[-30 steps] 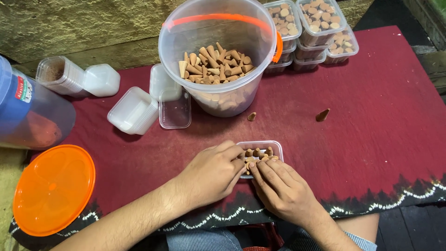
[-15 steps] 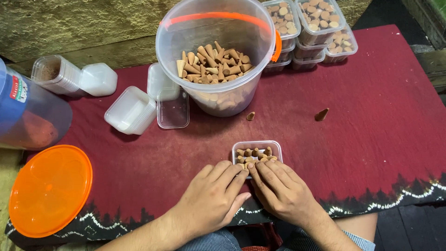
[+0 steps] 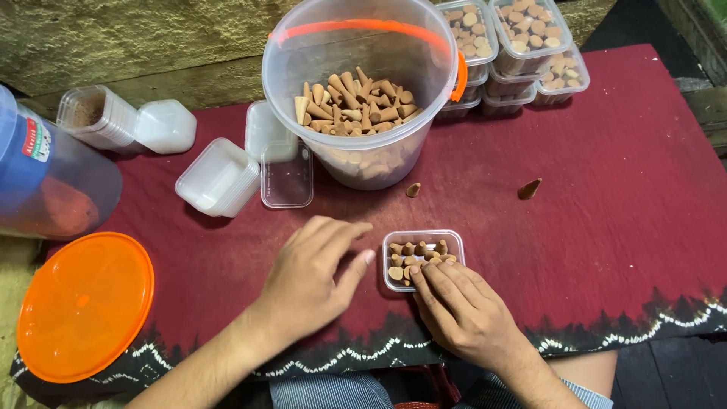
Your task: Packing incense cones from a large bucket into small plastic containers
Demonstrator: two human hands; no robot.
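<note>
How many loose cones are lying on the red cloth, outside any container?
2. One small cone lies just below the big clear bucket; a darker cone lies farther right. More may be hidden behind the bucket or under the hands.

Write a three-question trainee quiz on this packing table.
1. True or false: the right hand has its fingers in the small clear tray of cones.
2. Which lies left of the left hand? A) orange lid B) green bowl C) metal spoon
3. How many loose cones lie on the red cloth behind the tray?

Key: 1 true; 2 A; 3 two.
</note>
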